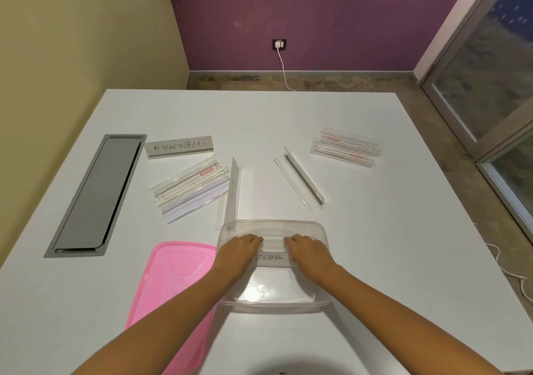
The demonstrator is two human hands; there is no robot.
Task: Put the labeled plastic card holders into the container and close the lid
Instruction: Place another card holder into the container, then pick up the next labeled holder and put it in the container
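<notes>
A clear plastic container (pixel 323 230) stands on the white table near me. Inside it both hands hold a card holder labelled ZEBRA (pixel 272 255): my left hand (pixel 238 252) grips its left end, my right hand (pixel 310 255) its right end. The pink lid (pixel 170 282) lies flat to the left of the container. Further back lie a holder labelled SUPERMAN (pixel 178 146), a labelled holder standing edge-on (pixel 233 191), a pile of holders (pixel 191 191), an unlabelled clear holder (pixel 300 182) and a stacked pair (pixel 344 148) at the far right.
A grey cable hatch (pixel 96 195) is set into the table (pixel 375 259) at the left. Beyond the far edge are a purple wall with a socket and white cable (pixel 279 45). A glass door stands at the right.
</notes>
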